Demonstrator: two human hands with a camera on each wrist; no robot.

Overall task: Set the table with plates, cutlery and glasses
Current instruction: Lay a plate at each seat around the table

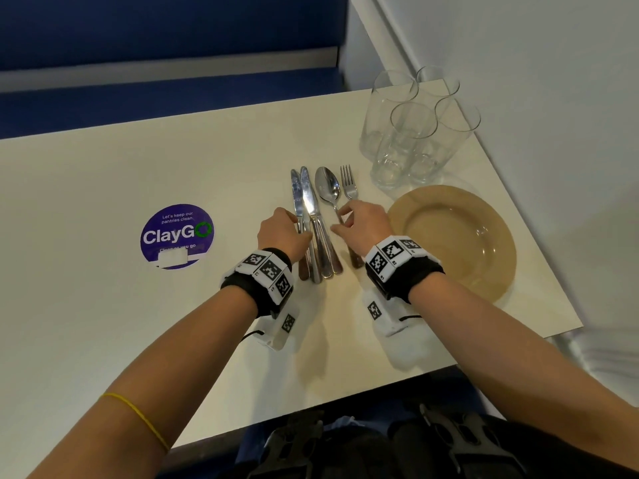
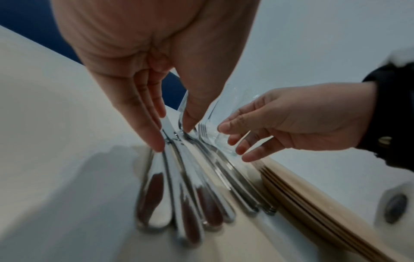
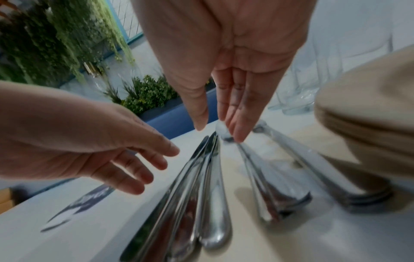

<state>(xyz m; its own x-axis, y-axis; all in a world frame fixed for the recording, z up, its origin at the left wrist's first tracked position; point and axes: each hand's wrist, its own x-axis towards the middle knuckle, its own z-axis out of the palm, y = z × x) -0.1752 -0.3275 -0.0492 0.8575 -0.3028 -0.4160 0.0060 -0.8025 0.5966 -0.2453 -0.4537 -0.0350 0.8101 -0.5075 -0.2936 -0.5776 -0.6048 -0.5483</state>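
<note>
Left hand (image 1: 281,233) grip apart, straight fingertips straddling the knives (image 1: 306,195) mid-desk (image 1: 173,160). Knives, spoon (image 1: 327,188) and fork (image 1: 349,183) lie parallel, handles near, tips far. Right hand (image 1: 366,224) grip apart over the spoon neck, holding nothing. Amber plate stack (image 1: 484,209) just right.

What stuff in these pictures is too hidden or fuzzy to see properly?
Sticker bottom words, head view: a white patch covers them.
Fork handle, head view: the right hand hides most of it.
How many plates: wrist views blur the stack's edges.
Whether the left hand pinches the knives: fingers block it.
</note>
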